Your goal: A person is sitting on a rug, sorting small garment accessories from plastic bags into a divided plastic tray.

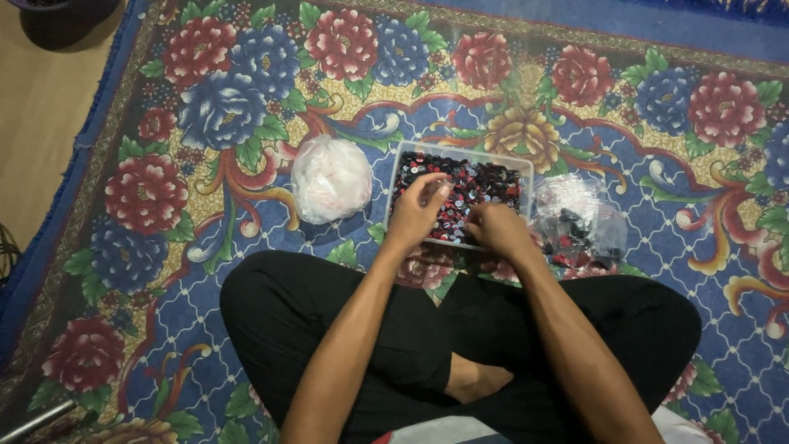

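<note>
while both hands dip in, small pieces (477,185) fill the clear box (526,168).

A clear rectangular tray (400,177) sits on the floral rug — filled with small red, black and pale pieces (485,185).

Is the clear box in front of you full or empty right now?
Nearly full: the clear box holds a thick layer of small red, black and pale pieces; both hands, left and right, reach into it.

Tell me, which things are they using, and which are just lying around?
In use: clear tray of small red and black pieces; left hand and right hand over it.
Lying about: white bag, clear bag, dark pot, flowered rug.
</note>
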